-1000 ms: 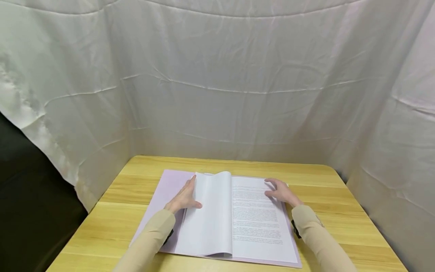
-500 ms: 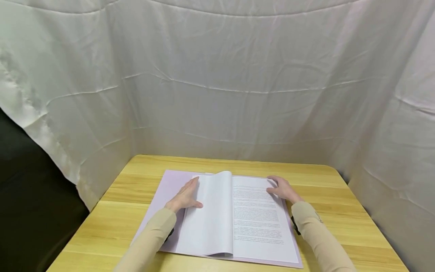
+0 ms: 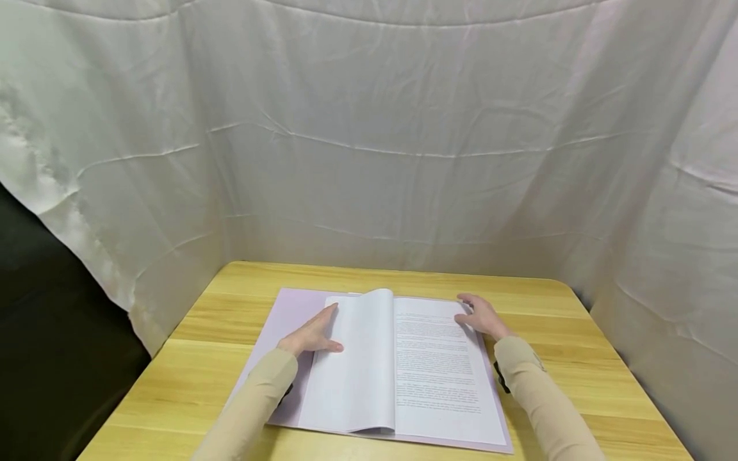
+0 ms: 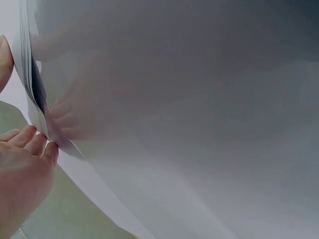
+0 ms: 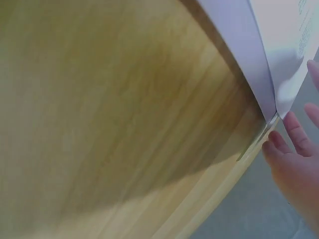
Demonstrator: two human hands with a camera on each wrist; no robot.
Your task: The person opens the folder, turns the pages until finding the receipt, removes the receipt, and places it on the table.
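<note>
A lilac document folder (image 3: 300,307) lies open on the table, with pages turned to both sides. My left hand (image 3: 311,334) rests along the outer edge of the blank-looking left page (image 3: 359,365), fingers extended and thumb spread. In the left wrist view, its fingertips (image 4: 51,152) touch the edge of a stack of glossy sheets (image 4: 29,82). Over the top right corner of the printed right page (image 3: 434,365), my right hand (image 3: 485,318) has its fingers spread and slightly bent. The right wrist view puts those fingertips (image 5: 290,119) at the folder's corner; contact is hard to judge.
The wooden table (image 3: 196,365) extends around the folder on all sides. A pale grey curtain (image 3: 380,192) encloses the back and sides. Dark material (image 3: 52,333) shows at the far left.
My right hand has shifted outward and up, from over the printed page to its top right corner. The left hand and the pages have barely moved.
</note>
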